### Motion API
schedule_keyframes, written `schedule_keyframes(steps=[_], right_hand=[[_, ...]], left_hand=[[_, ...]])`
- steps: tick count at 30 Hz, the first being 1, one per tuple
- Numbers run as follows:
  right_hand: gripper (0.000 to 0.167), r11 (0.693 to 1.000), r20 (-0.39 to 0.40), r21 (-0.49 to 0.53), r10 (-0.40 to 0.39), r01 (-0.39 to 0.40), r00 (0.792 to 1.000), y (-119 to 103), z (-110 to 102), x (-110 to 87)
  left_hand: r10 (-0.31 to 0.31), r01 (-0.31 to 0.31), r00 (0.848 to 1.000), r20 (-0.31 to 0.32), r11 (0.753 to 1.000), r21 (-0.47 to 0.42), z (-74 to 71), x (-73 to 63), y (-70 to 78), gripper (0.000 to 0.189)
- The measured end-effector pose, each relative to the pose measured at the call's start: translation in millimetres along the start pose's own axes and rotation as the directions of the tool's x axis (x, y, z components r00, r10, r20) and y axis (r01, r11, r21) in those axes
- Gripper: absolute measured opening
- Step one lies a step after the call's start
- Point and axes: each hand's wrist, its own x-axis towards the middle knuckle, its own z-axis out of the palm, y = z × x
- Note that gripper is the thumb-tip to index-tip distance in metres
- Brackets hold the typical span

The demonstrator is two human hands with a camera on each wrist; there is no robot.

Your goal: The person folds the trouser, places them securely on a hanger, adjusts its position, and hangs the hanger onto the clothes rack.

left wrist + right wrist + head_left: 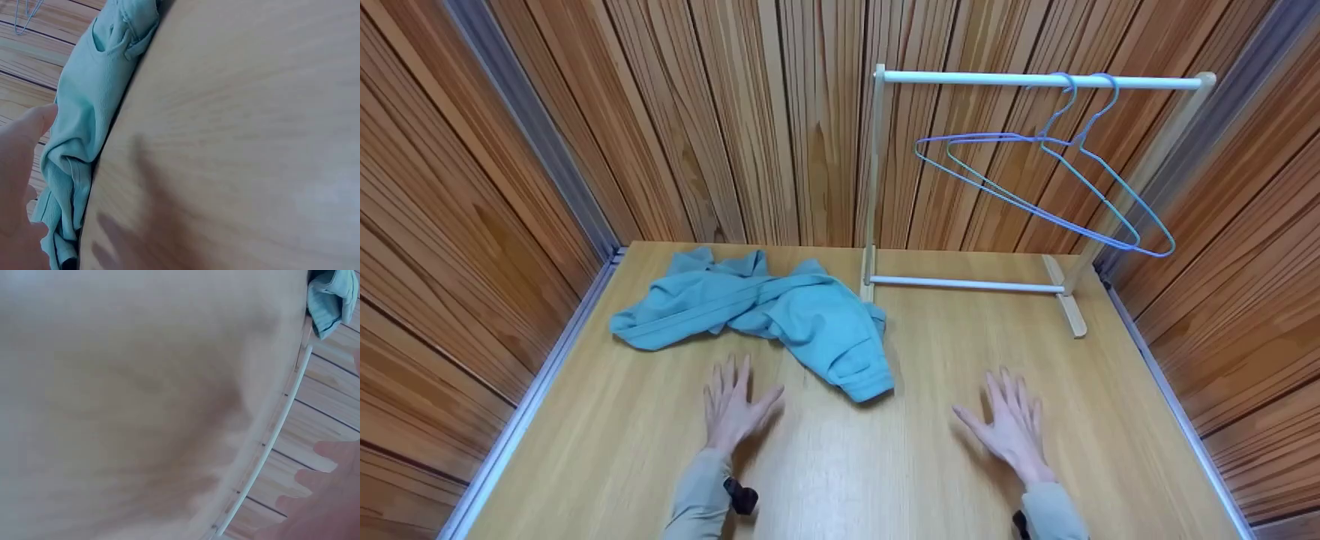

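A crumpled teal garment (pixel 810 315) lies on the wooden table (pixel 840 480), toward the back left; its exact kind is hard to tell from the folds. Just in front of it is my left hand (pixel 731 409), fingers straight and spread, holding nothing. In the left wrist view, the garment (pixel 84 112) appears beyond the thumb. My right hand (pixel 1009 427) is spread over the right part of the table, also holding nothing, apart from the cloth. Only part of the right hand (pixel 326 500) shows in the right wrist view.
A rack with a white top bar (pixel 960 78) and wooden feet stands at the back right. Two blue-purple wire hangers (pixel 1035 210) hang near its right end. Wood-plank walls (pixel 780 135) enclose the back and both sides. One end of the cloth lies by the rack's left foot.
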Motion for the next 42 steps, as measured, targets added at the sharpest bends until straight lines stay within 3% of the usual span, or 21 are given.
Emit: schedule_keyframes(steps=[7,12,17,27,38,42], right_hand=[[0.090,0.995,0.017,0.086,-0.050,0.048,0.999,-16.4,9.2,7.7],[0.080,0.985,-0.002,0.143,-0.095,0.094,0.996,-26.6,17.4,10.9],[0.076,0.976,0.039,0.205,-0.080,0.071,0.996,-38.1,23.6,16.8],[0.061,0.928,0.093,0.371,-0.013,-0.023,0.996,-62.6,37.2,24.2],[0.062,0.921,0.108,0.388,-0.070,0.023,0.992,-89.1,52.3,38.0],[0.061,0.908,0.135,0.419,-0.047,-0.014,0.990,-95.5,58.4,41.7]], left_hand=[[-0.049,0.060,0.995,0.086,0.990,-0.126,2.7,6.5,9.1,0.093],[-0.085,0.125,0.985,0.153,0.955,-0.270,3.3,9.4,13.2,0.092],[-0.095,0.157,0.978,0.188,0.921,-0.355,3.3,14.1,14.3,0.089],[-0.077,0.139,0.984,0.163,0.902,-0.408,3.9,25.5,14.3,0.081],[-0.100,0.176,0.978,0.184,0.869,-0.463,4.2,31.9,16.2,0.080],[-0.115,0.185,0.977,0.177,0.870,-0.457,5.6,32.3,16.5,0.078]])
